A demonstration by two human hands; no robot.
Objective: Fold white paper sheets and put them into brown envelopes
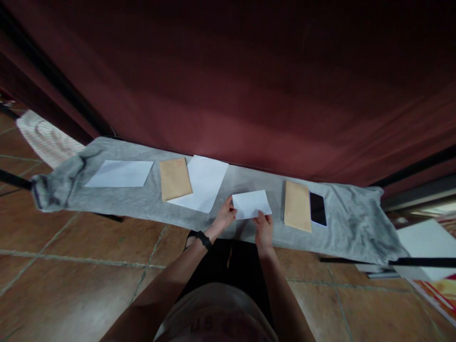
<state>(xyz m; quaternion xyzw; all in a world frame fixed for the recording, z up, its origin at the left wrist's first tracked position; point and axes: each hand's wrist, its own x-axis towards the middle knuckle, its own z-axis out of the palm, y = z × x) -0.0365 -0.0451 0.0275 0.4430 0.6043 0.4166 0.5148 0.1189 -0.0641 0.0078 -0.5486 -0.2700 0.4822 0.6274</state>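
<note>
A small white sheet of paper [251,203], possibly folded, is held just above the grey cloth between my two hands. My left hand [225,214] pinches its left edge. At its lower right edge, the thumb of my right hand [263,228] lies on top with the fingers beneath. To the left, a brown envelope [175,179] partly covers a larger white sheet [208,178]. Another brown envelope [298,206] lies to the right, beside a dark-screened phone [318,209].
The grey cloth [245,178] covers a long narrow surface, bunched at both ends. Another white sheet [121,173] lies at its far left. A dark red curtain [228,95] hangs behind. Dark metal bars [423,262] stick out at the sides above the tiled floor [89,280].
</note>
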